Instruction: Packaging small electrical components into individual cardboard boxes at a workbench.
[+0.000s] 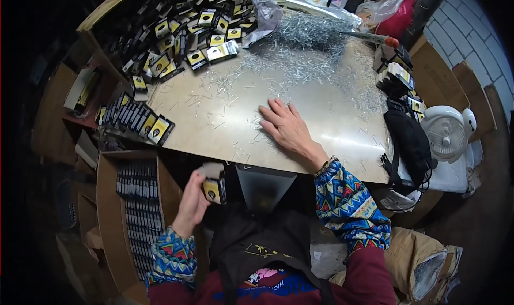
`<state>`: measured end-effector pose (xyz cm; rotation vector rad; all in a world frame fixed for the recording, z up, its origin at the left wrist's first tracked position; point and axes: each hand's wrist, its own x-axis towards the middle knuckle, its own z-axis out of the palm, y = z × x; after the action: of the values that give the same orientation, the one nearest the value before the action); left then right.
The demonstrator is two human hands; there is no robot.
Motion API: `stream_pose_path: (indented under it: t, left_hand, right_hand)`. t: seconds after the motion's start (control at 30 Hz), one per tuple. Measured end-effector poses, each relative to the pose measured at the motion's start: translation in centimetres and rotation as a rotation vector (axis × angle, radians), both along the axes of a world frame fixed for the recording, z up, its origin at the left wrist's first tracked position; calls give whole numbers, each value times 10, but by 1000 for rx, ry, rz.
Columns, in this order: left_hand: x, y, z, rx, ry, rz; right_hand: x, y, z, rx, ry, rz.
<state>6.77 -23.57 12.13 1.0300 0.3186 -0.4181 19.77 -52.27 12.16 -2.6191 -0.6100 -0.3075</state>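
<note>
Near the table's front edge, my left hand grips a small black-and-yellow box, its pale top flap standing up. My right hand lies palm down on the table, fingers stretched and slightly spread. Under and around those fingertips are thin silvery metal pieces, like small nails or pins; whatever lies beneath the palm is hidden. A dense heap of the same metal pieces rises farther back, thinning out toward me. Just below the table edge, a grey metal chute sits between my arms.
Many small black-and-yellow boxes pile up at the back left, with a row of them along the left edge. A carton of packed boxes stands at lower left. To the right are a black bag and a white fan.
</note>
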Motion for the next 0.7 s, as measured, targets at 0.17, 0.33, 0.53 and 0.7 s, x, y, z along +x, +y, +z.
stream_pose_path:
  t: [0.17,0.33,0.53,0.7]
  left_hand:
    - [-57,-17,-85,465,113,-185]
    - [-84,-55,-109,285,72,-363]
    - [-94,-80,-92,-144,320,-46]
    - [-99,-78,-82,-18,225,-108]
  right_hand:
    - [-25,39,4,53,-11,43]
    - [-74,61,-1,12,-53,-6]
    - [-134,60,26,-25,41,-8]
    - [-149,30,60,421,380,111]
